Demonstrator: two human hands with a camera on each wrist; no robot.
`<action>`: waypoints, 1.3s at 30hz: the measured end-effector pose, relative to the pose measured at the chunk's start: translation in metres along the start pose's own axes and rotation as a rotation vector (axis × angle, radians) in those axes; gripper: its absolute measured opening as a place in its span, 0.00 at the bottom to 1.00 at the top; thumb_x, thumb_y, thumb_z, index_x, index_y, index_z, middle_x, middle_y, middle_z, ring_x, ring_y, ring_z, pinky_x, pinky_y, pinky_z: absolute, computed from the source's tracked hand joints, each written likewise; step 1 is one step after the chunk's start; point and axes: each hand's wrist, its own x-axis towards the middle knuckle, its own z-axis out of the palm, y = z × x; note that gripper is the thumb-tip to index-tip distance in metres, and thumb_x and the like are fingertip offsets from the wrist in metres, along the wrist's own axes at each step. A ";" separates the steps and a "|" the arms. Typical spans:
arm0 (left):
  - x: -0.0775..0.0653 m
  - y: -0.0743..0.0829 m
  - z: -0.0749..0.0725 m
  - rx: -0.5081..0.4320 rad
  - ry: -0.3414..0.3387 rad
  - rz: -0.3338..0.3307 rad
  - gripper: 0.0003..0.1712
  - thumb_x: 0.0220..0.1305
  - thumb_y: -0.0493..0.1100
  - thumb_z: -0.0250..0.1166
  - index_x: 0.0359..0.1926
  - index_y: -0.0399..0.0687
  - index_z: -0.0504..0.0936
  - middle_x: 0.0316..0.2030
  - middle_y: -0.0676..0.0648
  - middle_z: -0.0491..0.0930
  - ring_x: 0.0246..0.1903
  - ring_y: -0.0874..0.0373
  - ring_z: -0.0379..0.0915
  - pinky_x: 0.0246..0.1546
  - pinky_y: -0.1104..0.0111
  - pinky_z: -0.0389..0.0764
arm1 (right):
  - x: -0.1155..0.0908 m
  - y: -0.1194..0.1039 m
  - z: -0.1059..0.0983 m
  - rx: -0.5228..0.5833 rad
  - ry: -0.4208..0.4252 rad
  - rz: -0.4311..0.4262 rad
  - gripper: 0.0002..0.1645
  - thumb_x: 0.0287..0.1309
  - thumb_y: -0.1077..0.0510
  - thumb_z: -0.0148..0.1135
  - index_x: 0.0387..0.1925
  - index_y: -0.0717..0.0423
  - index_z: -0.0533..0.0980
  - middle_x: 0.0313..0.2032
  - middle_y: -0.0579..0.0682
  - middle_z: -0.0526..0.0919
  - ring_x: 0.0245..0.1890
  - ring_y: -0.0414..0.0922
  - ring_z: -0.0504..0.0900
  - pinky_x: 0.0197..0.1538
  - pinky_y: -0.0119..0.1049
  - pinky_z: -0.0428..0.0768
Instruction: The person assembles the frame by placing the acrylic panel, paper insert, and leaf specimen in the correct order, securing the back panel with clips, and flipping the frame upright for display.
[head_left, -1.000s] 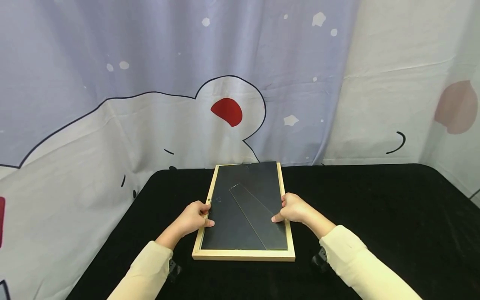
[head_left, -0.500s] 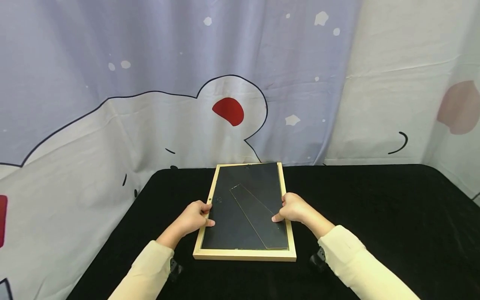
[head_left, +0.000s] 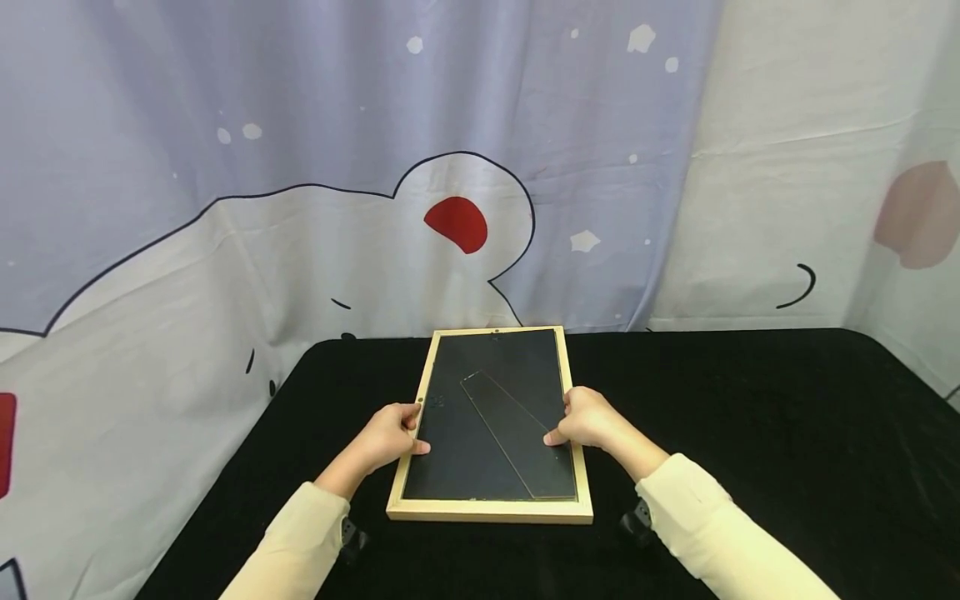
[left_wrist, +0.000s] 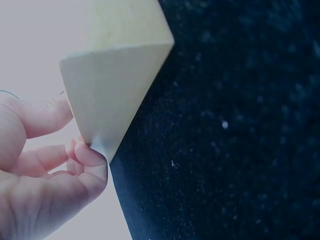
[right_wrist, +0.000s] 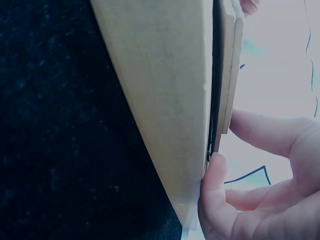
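Note:
A picture frame (head_left: 487,510) of light wood lies face down on the black table, its dark backing board (head_left: 480,450) uppermost. A long slanted easel leg (head_left: 517,425) lies flat on that board. At the left side, my left hand (head_left: 390,433) grips the frame, thumb over the board and curled fingers at the outer edge. My right hand (head_left: 588,417) holds the opposite side the same way. From the right wrist, the board's edge (right_wrist: 227,75) shows in layers standing above the wooden rim. The frame's front face is hidden.
Black cloth (head_left: 750,417) covers the table on both sides of the frame. Behind the table's far edge hangs a pale printed curtain (head_left: 337,250). A dark wrist device (head_left: 637,521) sits under the right sleeve.
The backing board's top right corner, which stuck up past the far rim a second ago, now lies lower within the frame. Both hands keep nearly the same place.

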 end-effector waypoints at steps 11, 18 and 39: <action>0.001 0.002 0.001 -0.012 -0.010 0.022 0.42 0.48 0.26 0.71 0.64 0.22 0.63 0.28 0.45 0.62 0.32 0.53 0.65 0.29 0.67 0.67 | 0.000 0.000 -0.003 -0.047 -0.024 -0.005 0.44 0.41 0.61 0.77 0.56 0.81 0.67 0.44 0.66 0.80 0.26 0.46 0.82 0.43 0.44 0.81; 0.004 0.000 0.003 0.003 -0.006 -0.002 0.44 0.48 0.27 0.72 0.65 0.23 0.62 0.28 0.46 0.62 0.32 0.54 0.65 0.30 0.67 0.67 | 0.001 0.005 -0.001 -0.070 -0.011 -0.008 0.46 0.40 0.59 0.78 0.58 0.78 0.67 0.44 0.64 0.80 0.35 0.48 0.82 0.47 0.44 0.80; -0.001 -0.023 -0.011 -0.101 -0.223 0.056 0.19 0.62 0.40 0.66 0.50 0.30 0.77 0.26 0.44 0.76 0.24 0.58 0.79 0.27 0.65 0.78 | 0.005 0.034 -0.001 0.173 -0.138 -0.057 0.45 0.48 0.59 0.75 0.62 0.74 0.62 0.26 0.55 0.82 0.25 0.46 0.85 0.31 0.40 0.83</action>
